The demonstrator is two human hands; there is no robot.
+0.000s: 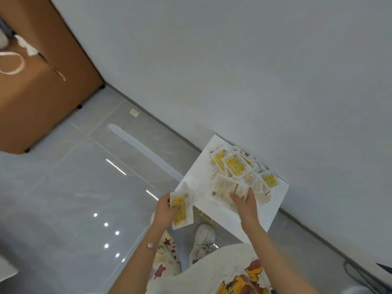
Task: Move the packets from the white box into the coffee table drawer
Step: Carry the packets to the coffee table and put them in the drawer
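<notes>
The white box (pixel 196 179) is sitting on the grey tiled floor (pixel 74 198), its far edge lying along the foot of the wall (pixel 254 71). The loose packets (pixel 234 166), white with yellow printed panels, are lying heaped in the half of the box nearest the wall, some overlapping and tilting over one another, while the box's near left corner is showing bare. The left hand (pixel 164 211) is hovering just outside that near left corner, fingers and thumb curling round a small held stack of packets (pixel 180 211) and keeping it upright. The right hand (pixel 244 201) is reaching into the box from its near edge, fingers lying almost straight on top of a large pale packet (pixel 224 190), thumb spreading out to the side, with no curl round it showing. A brown wooden cabinet (pixel 53 98) is standing on the floor well apart, toward the far left.
</notes>
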